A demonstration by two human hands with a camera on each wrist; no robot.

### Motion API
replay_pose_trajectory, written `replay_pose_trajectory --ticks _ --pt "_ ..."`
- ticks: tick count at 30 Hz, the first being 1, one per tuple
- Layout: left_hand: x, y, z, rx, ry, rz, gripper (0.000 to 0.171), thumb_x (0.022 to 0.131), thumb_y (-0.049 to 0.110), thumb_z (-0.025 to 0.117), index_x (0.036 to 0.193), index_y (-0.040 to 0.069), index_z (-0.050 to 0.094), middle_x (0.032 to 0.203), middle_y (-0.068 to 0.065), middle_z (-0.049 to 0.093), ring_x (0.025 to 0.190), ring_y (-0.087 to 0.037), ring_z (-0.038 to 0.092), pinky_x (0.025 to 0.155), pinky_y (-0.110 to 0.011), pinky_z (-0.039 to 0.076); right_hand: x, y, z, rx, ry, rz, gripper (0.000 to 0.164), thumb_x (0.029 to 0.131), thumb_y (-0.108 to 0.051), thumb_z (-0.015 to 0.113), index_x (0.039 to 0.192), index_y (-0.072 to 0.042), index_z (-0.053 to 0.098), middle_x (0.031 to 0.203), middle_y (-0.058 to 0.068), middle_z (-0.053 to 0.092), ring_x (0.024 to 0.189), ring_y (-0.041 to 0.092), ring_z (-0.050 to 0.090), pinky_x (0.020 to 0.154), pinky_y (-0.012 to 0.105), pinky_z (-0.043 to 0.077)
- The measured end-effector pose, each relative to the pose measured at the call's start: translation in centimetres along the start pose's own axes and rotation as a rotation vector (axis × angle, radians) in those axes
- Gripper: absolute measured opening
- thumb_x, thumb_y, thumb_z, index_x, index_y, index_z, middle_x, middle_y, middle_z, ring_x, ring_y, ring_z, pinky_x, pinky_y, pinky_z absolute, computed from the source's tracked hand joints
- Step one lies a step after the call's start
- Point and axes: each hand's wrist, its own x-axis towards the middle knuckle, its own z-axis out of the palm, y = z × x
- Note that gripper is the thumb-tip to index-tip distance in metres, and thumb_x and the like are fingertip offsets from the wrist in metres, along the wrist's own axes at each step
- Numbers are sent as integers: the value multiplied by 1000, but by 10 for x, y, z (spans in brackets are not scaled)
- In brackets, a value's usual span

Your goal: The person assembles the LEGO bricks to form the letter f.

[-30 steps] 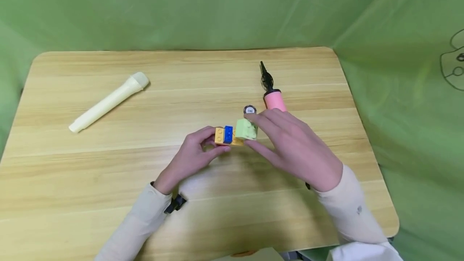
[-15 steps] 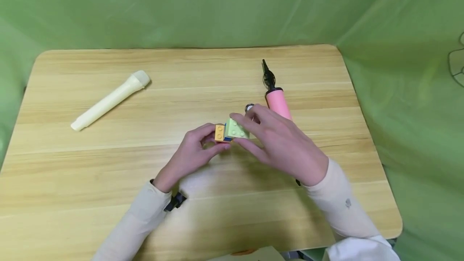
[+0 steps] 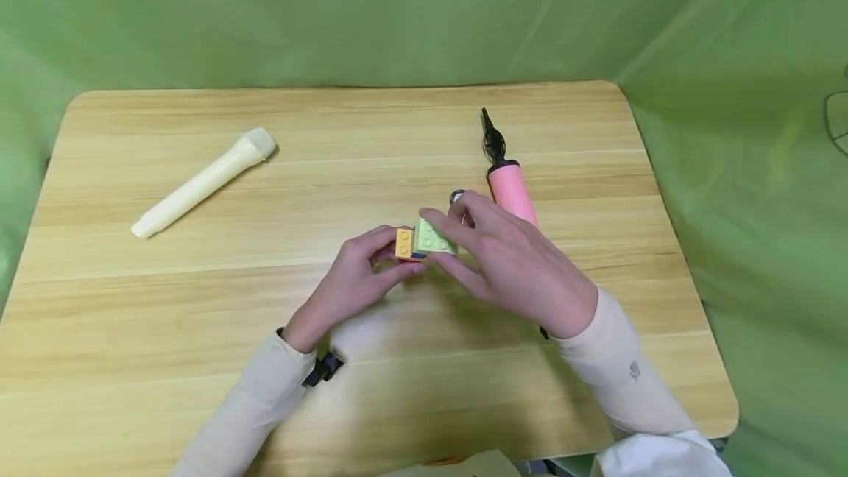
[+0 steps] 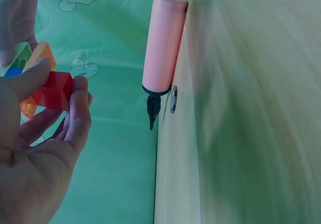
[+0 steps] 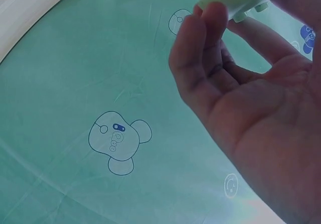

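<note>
My left hand (image 3: pixel 347 271) holds up a small stack of toy building bricks between thumb and fingers. In the left wrist view its fingers grip a red brick (image 4: pixel 56 91), joined to an orange brick (image 4: pixel 44 54) with a blue brick (image 4: pixel 14 72) beyond. From the right, my right hand (image 3: pixel 523 263) pinches a light green brick (image 3: pixel 433 238) between thumb and fingers. That brick sits over the blue one, right beside the bare orange studs, and covers most of the blue. In the right wrist view, the green brick's (image 5: pixel 235 0) studs face the palm.
A pink hand pump (image 3: pixel 511 191) with a black nozzle lies beyond my right hand. Close to it is a round chip (image 3: pixel 457 197), partly hidden by that hand. A cream toy microphone (image 3: pixel 202 184) lies at the left of the wooden table (image 3: pixel 199 330). Green curtain (image 3: pixel 344 20) surrounds the table.
My right hand has moved left with the light green brick, from the stack's right end to over the blue brick. My left hand has stayed nearly still.
</note>
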Motion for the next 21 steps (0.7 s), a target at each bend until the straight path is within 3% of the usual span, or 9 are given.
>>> replay_pose_trajectory --ticks 6,13,21 --pt "-3 -1 0 30 12 40 31 85 1 78 114 0 68 104 -6 69 93 -15 68 84 -27 57 1 -1 0 30 -15 12 45 95 -24 72 135 -5 62 96 4 51 74 14 43 59 24 42" --pt "-3 6 5 118 10 210 26 85 4 79 110 3 73 99 -3 68 83 -12 60 74 -27 55 -6 -1 -10 144 0 36 45 89 -18 78 130 -5 66 93 -1 45 72 8 39 60 22 42" --pt "-3 4 5 116 17 183 22 85 9 80 106 5 74 96 0 68 79 -11 59 70 -26 54 -3 0 -7 133 -15 43 45 91 -19 76 131 -5 64 95 0 46 74 9 42 62 23 43"
